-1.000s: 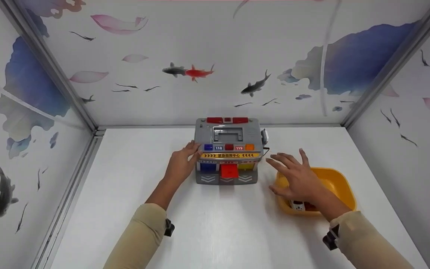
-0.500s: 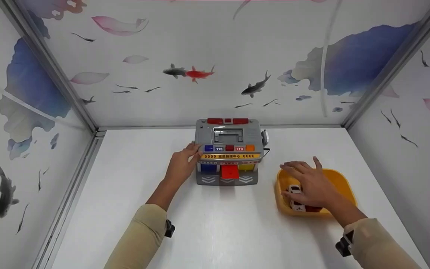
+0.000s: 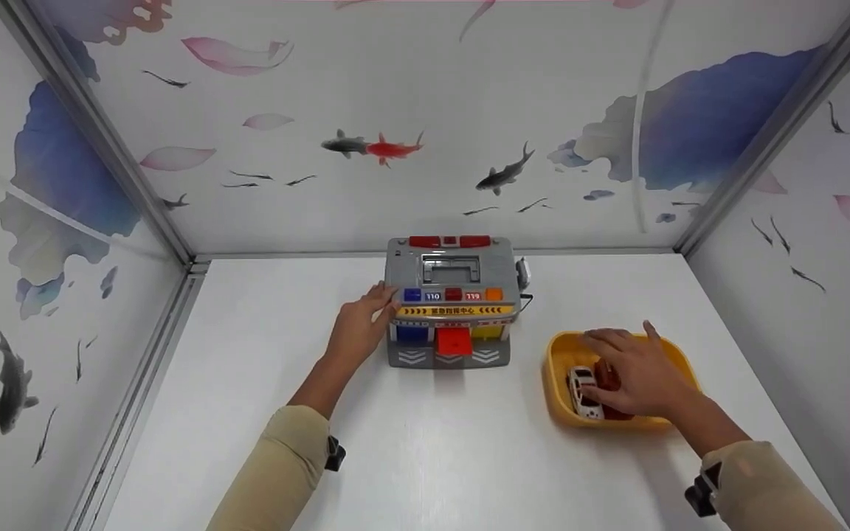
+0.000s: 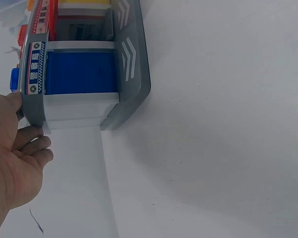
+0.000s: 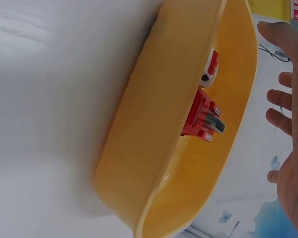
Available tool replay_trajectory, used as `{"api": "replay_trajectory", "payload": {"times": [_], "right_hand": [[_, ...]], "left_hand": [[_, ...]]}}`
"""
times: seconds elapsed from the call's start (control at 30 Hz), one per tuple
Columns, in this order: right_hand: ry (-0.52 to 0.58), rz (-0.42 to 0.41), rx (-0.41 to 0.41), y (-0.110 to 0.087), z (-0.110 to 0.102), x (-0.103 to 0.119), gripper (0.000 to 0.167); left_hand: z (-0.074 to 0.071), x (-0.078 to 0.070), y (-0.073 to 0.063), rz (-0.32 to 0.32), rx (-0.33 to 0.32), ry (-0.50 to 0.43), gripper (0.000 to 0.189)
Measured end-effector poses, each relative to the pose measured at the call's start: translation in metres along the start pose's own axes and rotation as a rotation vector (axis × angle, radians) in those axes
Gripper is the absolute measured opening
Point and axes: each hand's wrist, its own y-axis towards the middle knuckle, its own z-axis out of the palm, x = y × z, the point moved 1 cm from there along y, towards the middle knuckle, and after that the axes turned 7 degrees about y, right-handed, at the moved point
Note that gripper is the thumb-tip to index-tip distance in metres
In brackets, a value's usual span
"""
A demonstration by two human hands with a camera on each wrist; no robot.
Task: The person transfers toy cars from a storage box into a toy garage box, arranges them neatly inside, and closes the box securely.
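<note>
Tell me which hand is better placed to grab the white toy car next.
Probably the right hand: it is over the rounded yellow plastic tub, close to the white-and-red toy car inside. The left hand holds the boxy gray plastic toy station, away from the tub.

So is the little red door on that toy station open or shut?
Open: the red door juts out from the toy station, and the left wrist view shows the uncovered bay beside the closed blue door.

Head view, centre: one toy station (image 3: pixel 406 269), three buttons (image 3: pixel 453 294). Lower right: one yellow basin (image 3: pixel 552 387); inside, one white car (image 3: pixel 582 377), one red vehicle (image 5: pixel 200 115). One left hand (image 3: pixel 358 323), one right hand (image 3: pixel 646 380).
</note>
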Motion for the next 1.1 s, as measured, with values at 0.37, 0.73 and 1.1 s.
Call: {"api": "replay_trajectory", "payload": {"times": [0.37, 0.73, 1.1], "right_hand": [[-0.029, 0.008, -0.003, -0.017, 0.000, -0.017, 0.079], [0.032, 0.137, 0.099, -0.025, 0.007, -0.029, 0.088], [0.077, 0.181, 0.143, -0.029, 0.014, -0.036, 0.106]], "left_hand": [[0.001, 0.001, 0.001, 0.014, 0.001, 0.007, 0.052], [0.000, 0.003, 0.000, 0.017, -0.008, -0.005, 0.053], [0.000, 0.001, 0.000, 0.007, 0.002, 0.006, 0.053]]}}
